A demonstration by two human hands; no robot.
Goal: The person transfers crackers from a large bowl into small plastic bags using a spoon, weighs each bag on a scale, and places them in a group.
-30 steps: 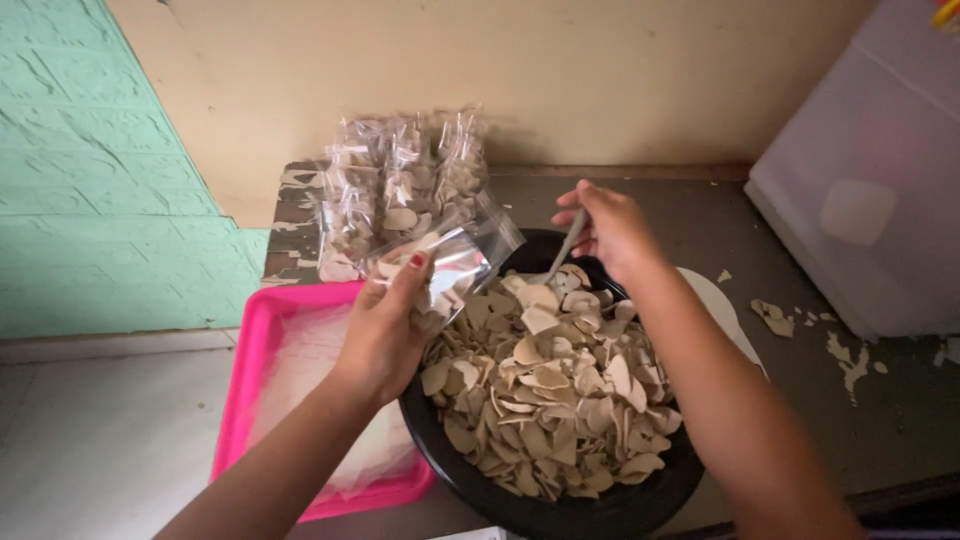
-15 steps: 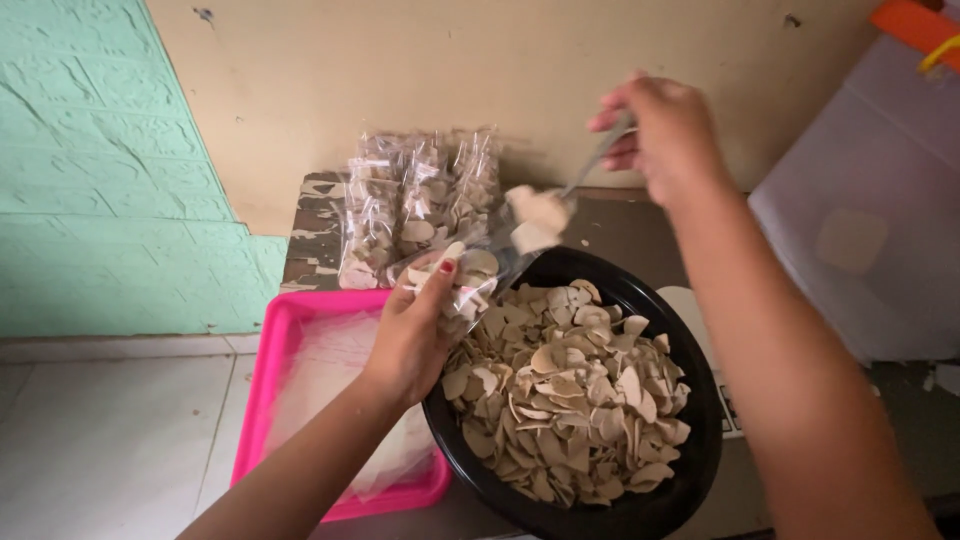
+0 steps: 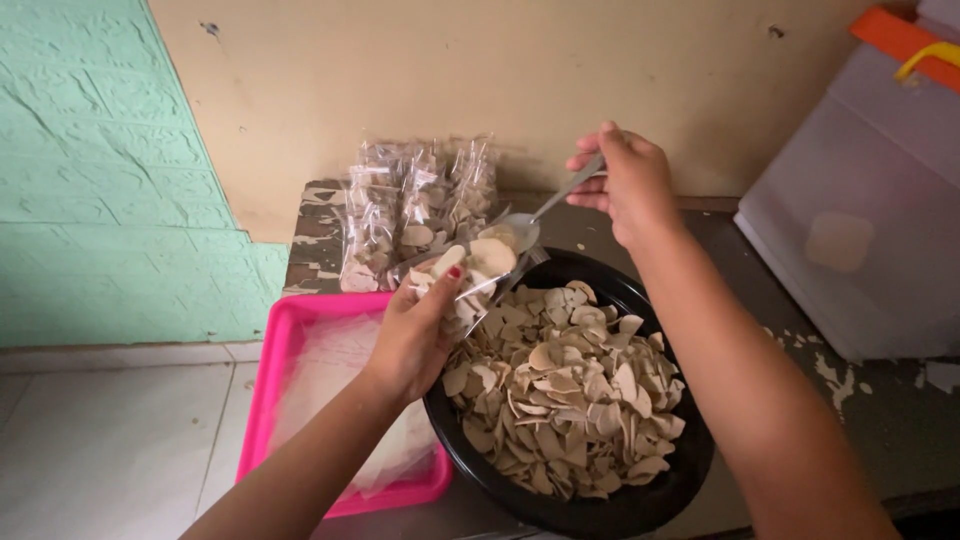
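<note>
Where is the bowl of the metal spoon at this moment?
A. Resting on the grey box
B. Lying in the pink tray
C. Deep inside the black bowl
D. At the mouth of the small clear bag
D: the right hand holds the spoon tipped at the opening of the clear bag, which the left hand holds above the black bowl.

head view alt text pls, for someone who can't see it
The right hand tips a metal spoon of pale chips into a small clear bag held by the left hand, above a black bowl of chips beside a pink tray.
</note>
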